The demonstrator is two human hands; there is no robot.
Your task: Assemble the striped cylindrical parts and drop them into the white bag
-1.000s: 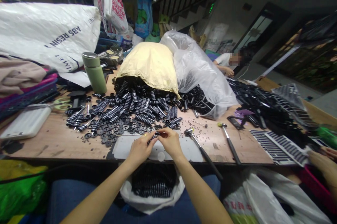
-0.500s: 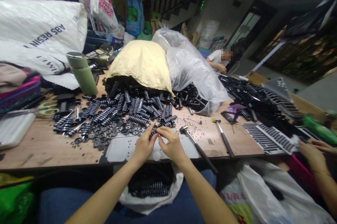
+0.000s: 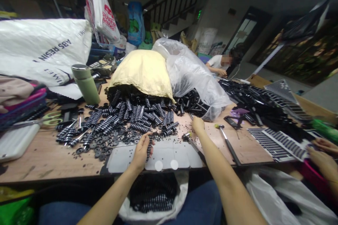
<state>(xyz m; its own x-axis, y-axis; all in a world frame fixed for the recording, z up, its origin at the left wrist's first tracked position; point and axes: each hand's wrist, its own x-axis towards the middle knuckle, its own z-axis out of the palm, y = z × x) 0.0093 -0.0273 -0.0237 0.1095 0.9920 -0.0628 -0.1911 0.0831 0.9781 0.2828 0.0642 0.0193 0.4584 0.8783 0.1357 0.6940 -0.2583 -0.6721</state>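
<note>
My left hand (image 3: 142, 150) is closed around a dark ridged roller (image 3: 149, 149), held nearly upright above the grey mat (image 3: 182, 152). My right hand (image 3: 198, 125) reaches forward to the tabletop just in front of the black tubes (image 3: 194, 103). Its fingers are curled in, and what they pinch, if anything, is hidden. A hammer (image 3: 194, 144) lies below that hand, partly behind the forearm. Beyond my left hand is a heap of striped black-and-white rollers (image 3: 124, 112), with loose black discs (image 3: 116, 135) in front of it.
A cream sack (image 3: 144, 70) and a clear plastic bag (image 3: 190, 66) stand behind the heaps. A second hammer (image 3: 227, 142) lies at right, near striped sheets (image 3: 274, 144). A green flask (image 3: 86, 84) stands left. Below the table edge, a white bag (image 3: 153, 197) holds rollers. Two other people work nearby.
My right hand has left my left hand and moved forward and right, towards the black tubes. The roller stays in my left hand and now shows more clearly. The whole view has shifted slightly.
</note>
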